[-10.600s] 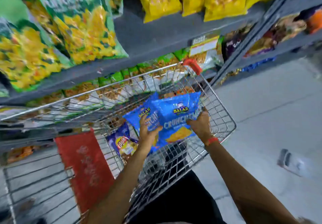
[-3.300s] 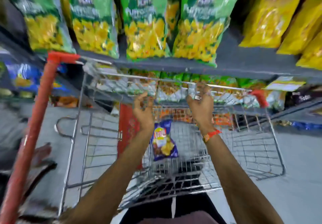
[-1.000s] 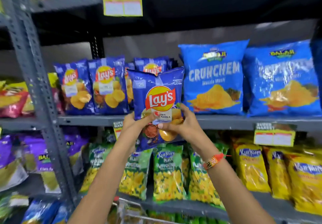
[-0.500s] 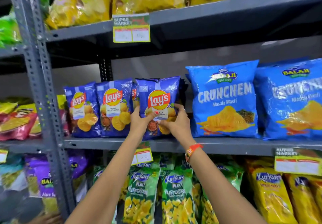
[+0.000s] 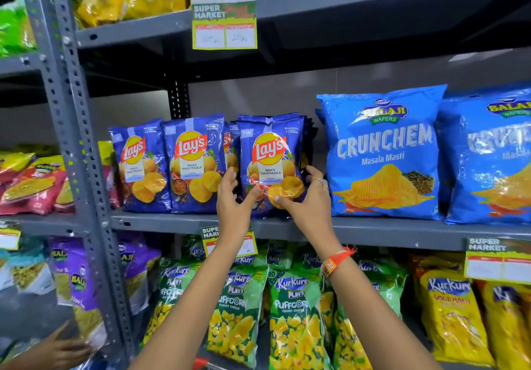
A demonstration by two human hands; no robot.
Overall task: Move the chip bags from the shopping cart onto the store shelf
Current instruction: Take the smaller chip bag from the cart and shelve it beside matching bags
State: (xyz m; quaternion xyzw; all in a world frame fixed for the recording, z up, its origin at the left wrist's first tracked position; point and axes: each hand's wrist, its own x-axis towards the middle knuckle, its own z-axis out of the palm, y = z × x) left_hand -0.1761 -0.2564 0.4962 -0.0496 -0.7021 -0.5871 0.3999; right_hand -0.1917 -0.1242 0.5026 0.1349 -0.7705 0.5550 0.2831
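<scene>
Fingertips (image 5: pixel 276 199) of the right hand (image 5: pixel 309 205) press on the lower front of the Lay's bag (image 5: pixel 271 165), thumb low on the printed chips, the other fingers curled around its right edge. Left hand (image 5: pixel 234 203) sits just beside the bag's lower left corner, fingers spread and loosely curved; whether they touch the film or have just let go I cannot tell. Neither hand has a closed grip, so this looks like steadying rather than carrying.

Standing upright, long axis vertical, the bag has its bottom seam on the shelf (image 5: pixel 161 221) near the front edge. It fronts a stack of like bags, with 2 more Lay's bags (image 5: pixel 192 165) to its left and a large Crunchem bag (image 5: pixel 382 154) just beside it on the right. From the fingers it lies straight ahead and slightly up, both hands about equally near, the right in firmer contact.

My judgement is that this bag is placed and needs only a nudge back to sit flush with its row, then a release. Too quick a let-go could tip it forward off the front edge, since the film is slick and the bag light.

A price tag (image 5: pixel 224 23) hangs from the shelf above. At the lower left corner of the view, another person's hand (image 5: pixel 61 351) reaches toward the bottom shelf. No cart is in view.
</scene>
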